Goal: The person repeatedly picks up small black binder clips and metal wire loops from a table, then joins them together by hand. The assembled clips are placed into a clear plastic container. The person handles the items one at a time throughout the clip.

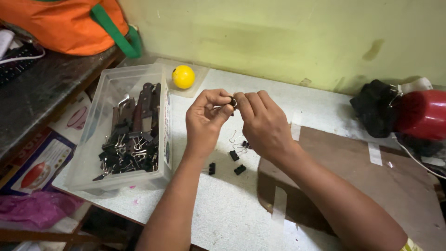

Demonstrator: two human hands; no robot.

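Observation:
My left hand point(205, 117) and my right hand point(264, 122) meet above the white table point(223, 214), both pinching one small black binder clip point(233, 102) between fingertips. Under the hands lie loose black clips point(234, 155), point(239, 169), point(212, 168) and thin wire handles point(236, 137). A clear plastic box point(93, 153) to the left holds several black binder clips point(125, 155) and some larger dark tools.
A yellow ball point(183, 76) rests on a clear lid behind the box. A brown cardboard sheet point(371, 186) is taped to the table at right. A red container point(423, 114) and black cloth point(376, 108) sit far right. An orange bag point(69, 23) lies on a dark shelf at left.

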